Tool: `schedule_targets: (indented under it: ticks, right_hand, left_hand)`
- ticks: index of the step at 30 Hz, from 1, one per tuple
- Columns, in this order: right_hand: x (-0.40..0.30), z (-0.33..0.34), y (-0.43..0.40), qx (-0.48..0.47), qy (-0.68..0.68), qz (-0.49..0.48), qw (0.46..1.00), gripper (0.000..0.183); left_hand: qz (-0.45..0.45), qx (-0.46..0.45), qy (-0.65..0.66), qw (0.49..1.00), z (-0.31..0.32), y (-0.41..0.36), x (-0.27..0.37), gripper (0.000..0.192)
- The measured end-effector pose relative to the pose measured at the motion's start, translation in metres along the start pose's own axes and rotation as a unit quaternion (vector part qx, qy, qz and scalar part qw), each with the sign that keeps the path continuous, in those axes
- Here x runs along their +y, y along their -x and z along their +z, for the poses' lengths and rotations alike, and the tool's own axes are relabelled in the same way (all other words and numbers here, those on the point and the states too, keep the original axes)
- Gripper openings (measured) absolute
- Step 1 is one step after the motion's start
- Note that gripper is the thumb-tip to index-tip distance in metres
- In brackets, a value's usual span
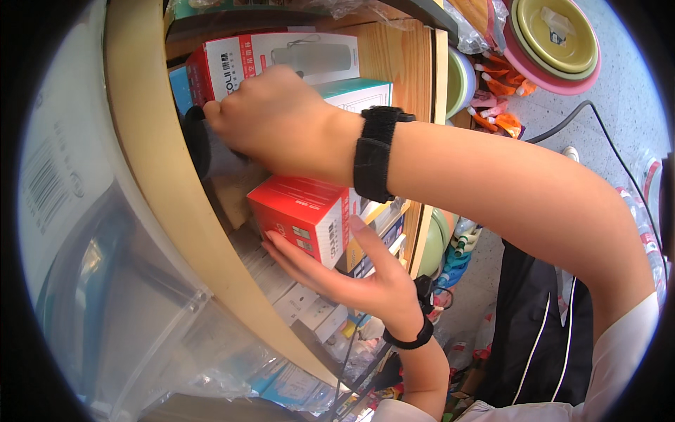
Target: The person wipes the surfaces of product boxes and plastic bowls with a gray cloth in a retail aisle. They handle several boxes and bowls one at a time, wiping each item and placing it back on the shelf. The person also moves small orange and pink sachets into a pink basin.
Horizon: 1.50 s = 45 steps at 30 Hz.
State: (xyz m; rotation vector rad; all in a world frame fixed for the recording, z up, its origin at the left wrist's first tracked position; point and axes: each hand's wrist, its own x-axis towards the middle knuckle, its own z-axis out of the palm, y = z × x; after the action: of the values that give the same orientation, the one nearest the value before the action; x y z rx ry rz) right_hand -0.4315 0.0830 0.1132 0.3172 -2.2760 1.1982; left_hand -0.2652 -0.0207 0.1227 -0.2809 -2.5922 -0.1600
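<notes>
My left hand [343, 279] holds a red-and-white cardboard box [298, 203], its fingers along one side and its thumb on another. Above it in the view, my right hand [279, 116] is curled on a dark grey and black object [203, 145]. Blur and the hand itself hide what that object is. Behind the right hand stands a larger red-and-white box [311, 58] with a bottle pictured on it. A white box with teal edges [364, 94] lies partly under the right wrist. All are within a wooden shelf [416, 58].
The shelf's pale front edge [174, 227] curves past both hands. Several smaller boxes [306, 306] fill the shelf below. Clear plastic packaging [153, 337] stands at the left. Stacked basins [553, 37] and a black cable [585, 105] are on the right, above the speckled floor [622, 68].
</notes>
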Motion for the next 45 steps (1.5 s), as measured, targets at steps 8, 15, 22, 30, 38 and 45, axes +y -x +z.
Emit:
schedule_targets:
  ticks: [8,15,22,30,38,45]
  right_hand:
    - [0.01,0.001,0.007,0.005,-0.055,0.021,0.998,0.03]
    - [0.022,-0.02,0.035,0.039,-0.243,0.155,0.957,0.02]
    - [0.025,-0.035,0.092,0.096,-0.269,0.273,0.919,0.014]
    - [0.026,-0.101,0.189,-0.009,-0.366,0.415,0.833,0.035]
    - [0.031,-0.13,0.279,-0.136,-0.352,0.617,0.691,0.053]
    - [0.035,-0.135,0.325,-0.057,-0.195,0.63,0.75,0.03]
  left_hand:
    - [-0.067,0.005,0.033,0.997,0.006,-0.019,-0.021,0.059]
    - [-0.046,-0.014,0.027,0.999,0.006,-0.03,-0.033,0.059]
    - [-0.06,-0.003,0.036,0.998,0.011,-0.029,-0.033,0.059]
    - [-0.08,0.01,0.113,0.99,0.008,-0.028,-0.014,0.059]
    - [0.023,0.038,0.117,0.992,0.002,0.006,0.009,0.066]
    - [0.029,-0.032,0.289,0.956,0.024,0.068,0.044,0.052]
